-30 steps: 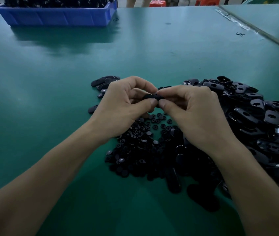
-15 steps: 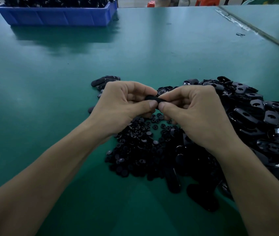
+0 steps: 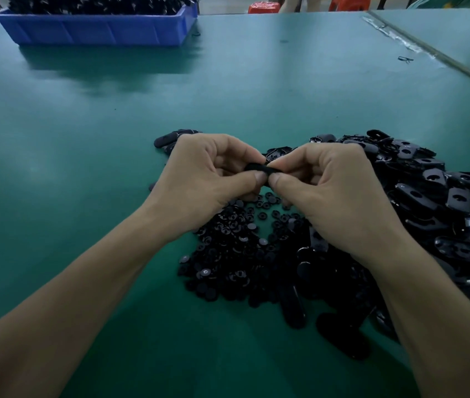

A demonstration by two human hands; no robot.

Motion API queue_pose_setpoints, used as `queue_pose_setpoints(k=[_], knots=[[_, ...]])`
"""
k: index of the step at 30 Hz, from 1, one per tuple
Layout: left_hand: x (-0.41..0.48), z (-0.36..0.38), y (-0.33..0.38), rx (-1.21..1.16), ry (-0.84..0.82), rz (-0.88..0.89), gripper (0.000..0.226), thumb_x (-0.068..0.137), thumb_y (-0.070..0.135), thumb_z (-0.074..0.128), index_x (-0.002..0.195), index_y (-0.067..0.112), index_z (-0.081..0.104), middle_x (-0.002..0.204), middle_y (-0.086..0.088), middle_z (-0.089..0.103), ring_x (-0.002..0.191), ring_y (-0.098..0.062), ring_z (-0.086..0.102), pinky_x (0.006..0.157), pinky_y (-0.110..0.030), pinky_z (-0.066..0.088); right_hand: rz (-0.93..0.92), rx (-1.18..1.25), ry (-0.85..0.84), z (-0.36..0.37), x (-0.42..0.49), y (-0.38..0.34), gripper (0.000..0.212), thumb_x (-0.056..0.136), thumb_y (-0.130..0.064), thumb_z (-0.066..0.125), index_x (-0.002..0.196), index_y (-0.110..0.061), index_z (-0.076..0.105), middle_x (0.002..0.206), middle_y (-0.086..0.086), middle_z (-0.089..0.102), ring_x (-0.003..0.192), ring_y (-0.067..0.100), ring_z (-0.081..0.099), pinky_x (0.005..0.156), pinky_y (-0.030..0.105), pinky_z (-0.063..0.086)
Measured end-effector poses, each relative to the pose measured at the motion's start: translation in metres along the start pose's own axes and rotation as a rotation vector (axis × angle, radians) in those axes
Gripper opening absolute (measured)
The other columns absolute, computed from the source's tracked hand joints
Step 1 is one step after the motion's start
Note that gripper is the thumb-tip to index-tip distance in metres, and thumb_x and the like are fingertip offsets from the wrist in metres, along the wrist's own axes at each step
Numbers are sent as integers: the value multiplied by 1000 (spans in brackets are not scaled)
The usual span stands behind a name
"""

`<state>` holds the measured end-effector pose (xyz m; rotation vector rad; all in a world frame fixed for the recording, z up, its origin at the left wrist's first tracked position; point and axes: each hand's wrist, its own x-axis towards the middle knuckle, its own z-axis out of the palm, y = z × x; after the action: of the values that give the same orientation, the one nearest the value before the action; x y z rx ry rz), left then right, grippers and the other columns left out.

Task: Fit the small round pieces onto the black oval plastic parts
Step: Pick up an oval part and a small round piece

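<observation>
Centrally, the left grip [image 3: 208, 179] and right grip [image 3: 334, 191] both pinch one black oval part [image 3: 258, 168] between thumbs and curled fingers, above the small round pieces [image 3: 236, 242] heaped on the green surface [image 3: 84, 139]; more oval parts [image 3: 443, 202] are piled to the right.

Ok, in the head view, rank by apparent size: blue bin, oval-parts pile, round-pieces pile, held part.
1. oval-parts pile
2. round-pieces pile and blue bin: they look alike here; the bin is far off and cut by the frame edge, so not ranked.
3. held part, smallest.
</observation>
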<state>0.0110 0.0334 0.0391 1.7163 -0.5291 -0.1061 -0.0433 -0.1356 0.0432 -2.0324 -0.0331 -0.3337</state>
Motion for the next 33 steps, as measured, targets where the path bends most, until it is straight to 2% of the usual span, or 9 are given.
queue_pose_setpoints(k=[5, 7, 10, 15, 22, 25, 28, 31, 33], knots=[[6, -8, -6, 2, 140, -36, 17, 82, -3, 75, 85, 14, 72, 69, -3, 74, 63, -16, 72, 64, -26, 61, 21, -43, 115, 1, 4, 4, 28, 95, -6, 56, 110, -21, 74, 83, -9, 74, 76, 3, 71, 71, 28, 58], [9, -15, -10, 10, 230, -64, 17, 83, -1, 75, 87, 15, 72, 68, 0, 74, 63, -14, 72, 61, -21, 58, 29, -122, 210, -1, 6, 5, 34, 94, -1, 51, 117, -15, 71, 91, -8, 73, 84, 6, 71, 83, 30, 59], [13, -25, -20, 36, 323, -103, 18, 85, 0, 74, 88, 18, 72, 64, 9, 71, 60, -8, 69, 53, -12, 51, 22, -337, 271, -6, 10, 2, 33, 94, -1, 52, 117, -12, 72, 97, 0, 74, 91, 12, 69, 92, 18, 50], [17, -37, -38, 223, 388, -104, 21, 83, 8, 78, 85, 28, 71, 73, 4, 72, 60, -7, 67, 59, -23, 56, 79, -634, 71, 1, 23, -4, 34, 92, -1, 52, 118, -14, 70, 115, 9, 68, 104, 29, 63, 91, 42, 55], [12, -41, -46, 600, 467, -83, 9, 76, 44, 76, 84, 43, 73, 78, 19, 68, 67, 3, 55, 73, -35, 55, 133, -1018, -306, 18, 51, -5, 43, 95, -11, 54, 137, -19, 51, 134, 10, 45, 123, 33, 39, 100, 42, 37], [11, -41, -47, 679, 468, -65, 18, 79, 41, 78, 97, 41, 73, 94, 7, 65, 89, -15, 61, 85, -42, 52, 101, -1055, -308, 25, 56, -3, 36, 94, -7, 52, 128, -17, 59, 113, 8, 52, 110, 31, 40, 89, 40, 36], [12, -39, -47, 676, 463, -44, 14, 80, 42, 76, 93, 42, 71, 90, 11, 64, 70, -5, 52, 76, -35, 49, 39, -1068, -211, 29, 53, -3, 24, 84, 5, 52, 95, -16, 59, 73, 1, 38, 89, 27, 34, 75, 36, 31], [12, -35, -45, 635, 445, -6, 5, 81, 41, 75, 82, 39, 70, 78, 16, 65, 60, 3, 49, 65, -28, 44, 17, -1043, -141, 29, 49, -4, 24, 82, 9, 55, 82, -15, 52, 67, 2, 38, 84, 27, 38, 71, 35, 33], [11, -29, -41, 591, 404, 42, 7, 82, 35, 75, 78, 35, 70, 67, 21, 64, 52, 4, 48, 56, -20, 40, -7, -994, -74, 28, 49, -3, 26, 84, 10, 56, 92, -14, 62, 75, 4, 53, 88, 28, 47, 72, 36, 38]])
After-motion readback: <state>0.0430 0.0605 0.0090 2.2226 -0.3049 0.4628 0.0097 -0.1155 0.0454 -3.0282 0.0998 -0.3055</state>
